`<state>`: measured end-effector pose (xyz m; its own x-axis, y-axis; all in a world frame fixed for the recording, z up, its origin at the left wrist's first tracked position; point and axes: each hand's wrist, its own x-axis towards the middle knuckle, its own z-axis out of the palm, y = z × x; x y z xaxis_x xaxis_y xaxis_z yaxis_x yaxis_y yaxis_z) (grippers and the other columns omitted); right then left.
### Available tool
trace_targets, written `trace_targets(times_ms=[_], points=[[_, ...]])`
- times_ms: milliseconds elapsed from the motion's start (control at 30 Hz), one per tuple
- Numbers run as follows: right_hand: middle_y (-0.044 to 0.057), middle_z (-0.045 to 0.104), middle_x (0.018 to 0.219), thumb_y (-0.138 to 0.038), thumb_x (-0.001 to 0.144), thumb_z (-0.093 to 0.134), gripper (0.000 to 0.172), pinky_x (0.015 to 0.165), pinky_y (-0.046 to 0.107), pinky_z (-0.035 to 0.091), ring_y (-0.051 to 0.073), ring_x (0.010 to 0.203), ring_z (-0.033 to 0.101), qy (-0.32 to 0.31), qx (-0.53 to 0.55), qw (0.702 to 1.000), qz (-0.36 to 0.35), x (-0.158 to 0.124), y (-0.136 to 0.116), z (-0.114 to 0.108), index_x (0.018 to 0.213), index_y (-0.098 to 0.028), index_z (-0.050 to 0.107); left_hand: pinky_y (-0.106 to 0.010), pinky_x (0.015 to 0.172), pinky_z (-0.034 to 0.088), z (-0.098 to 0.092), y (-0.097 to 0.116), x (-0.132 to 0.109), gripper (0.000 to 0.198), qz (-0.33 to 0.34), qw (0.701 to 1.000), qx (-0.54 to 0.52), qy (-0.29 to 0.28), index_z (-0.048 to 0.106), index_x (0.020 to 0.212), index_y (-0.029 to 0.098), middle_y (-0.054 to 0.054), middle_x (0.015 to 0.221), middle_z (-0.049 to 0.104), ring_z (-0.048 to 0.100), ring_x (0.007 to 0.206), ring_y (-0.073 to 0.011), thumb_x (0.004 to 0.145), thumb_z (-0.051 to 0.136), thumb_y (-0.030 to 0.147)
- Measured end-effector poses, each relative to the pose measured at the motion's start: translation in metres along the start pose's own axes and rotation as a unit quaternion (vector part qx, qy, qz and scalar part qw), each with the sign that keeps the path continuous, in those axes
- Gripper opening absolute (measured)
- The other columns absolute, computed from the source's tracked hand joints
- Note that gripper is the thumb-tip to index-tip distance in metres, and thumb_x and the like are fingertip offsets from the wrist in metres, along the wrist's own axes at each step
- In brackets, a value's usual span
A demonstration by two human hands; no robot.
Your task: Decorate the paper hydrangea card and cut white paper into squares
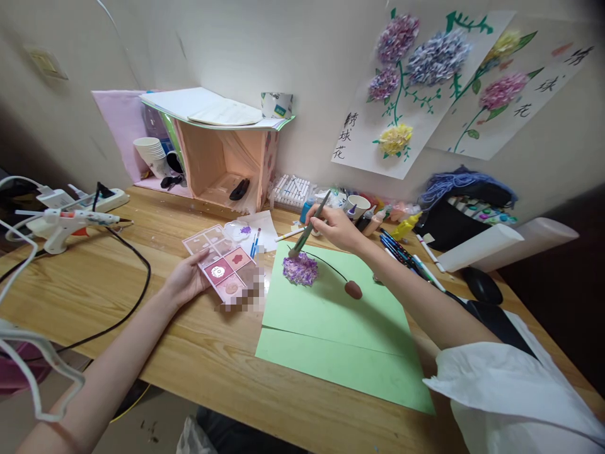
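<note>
Fingers (318, 222) of the right hand (339, 228) pinch the brush (302, 240), its tip at the purple flower (301, 271) on green paper (331, 321); those of the left hand (186, 279) clasp the palette (229, 268). Light, loose dabbing likely suits the flower's ruffled surface.

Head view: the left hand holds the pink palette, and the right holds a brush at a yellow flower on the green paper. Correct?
Not quite: the flower on the green paper is mostly purple, not yellow, as the head view shows. The left hand does hold the pink palette, and the right hand the brush.
</note>
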<state>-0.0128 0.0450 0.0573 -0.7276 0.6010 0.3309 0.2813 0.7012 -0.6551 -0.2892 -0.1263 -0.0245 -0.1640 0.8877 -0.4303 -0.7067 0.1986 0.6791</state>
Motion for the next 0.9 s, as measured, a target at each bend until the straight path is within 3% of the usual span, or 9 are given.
trace_targets(times_ms=[200, 367, 533, 900], points=[[-0.002, 0.049, 0.059, -0.021, 0.077, 0.039, 0.016, 0.051, 0.025, 0.033, 0.012, 0.052, 0.042, 0.047, 0.034, 0.998, 0.006, 0.001, 0.008, 0.001, 0.071, -0.017, 0.053, -0.037, 0.083, 0.054, -0.001, -0.001, 0.001, 0.045, -0.003, 1.0, 0.002, 0.005, 0.04, 0.134, 0.007, -0.017, 0.107, 0.066, 0.065, 0.095, -0.0248, 0.09, 0.037, 0.017], [-0.002, 0.049, 0.057, -0.02, 0.076, 0.041, 0.014, 0.051, 0.025, 0.032, 0.012, 0.05, 0.042, 0.018, 0.01, 1.0, 0.004, 0.002, 0.009, -0.001, 0.072, -0.017, 0.054, -0.037, 0.082, 0.054, -0.001, 0.0, 0.001, 0.045, 0.001, 1.0, 0.006, 0.003, 0.039, 0.135, 0.006, -0.017, 0.107, 0.066, 0.065, 0.096, -0.0249, 0.09, 0.036, 0.017], [-0.001, 0.051, 0.062, -0.02, 0.078, 0.039, 0.015, 0.052, 0.025, 0.035, 0.012, 0.055, 0.045, 0.045, 0.053, 0.998, 0.0, -0.001, 0.014, -0.008, 0.07, -0.018, 0.052, -0.037, 0.085, 0.053, 0.001, 0.0, 0.0, 0.045, -0.008, 1.0, -0.007, 0.001, 0.039, 0.134, 0.006, -0.017, 0.105, 0.067, 0.065, 0.097, -0.0251, 0.09, 0.036, 0.017], [0.001, 0.054, 0.069, -0.022, 0.082, 0.041, 0.014, 0.059, 0.026, 0.039, 0.014, 0.061, 0.049, -0.057, 0.05, 0.996, -0.039, -0.009, 0.011, -0.008, 0.079, -0.018, 0.054, -0.035, 0.082, 0.055, 0.001, -0.001, 0.001, 0.047, 0.002, 1.0, -0.003, 0.006, 0.037, 0.136, 0.007, -0.015, 0.105, 0.068, 0.065, 0.095, -0.0239, 0.09, 0.036, 0.017]])
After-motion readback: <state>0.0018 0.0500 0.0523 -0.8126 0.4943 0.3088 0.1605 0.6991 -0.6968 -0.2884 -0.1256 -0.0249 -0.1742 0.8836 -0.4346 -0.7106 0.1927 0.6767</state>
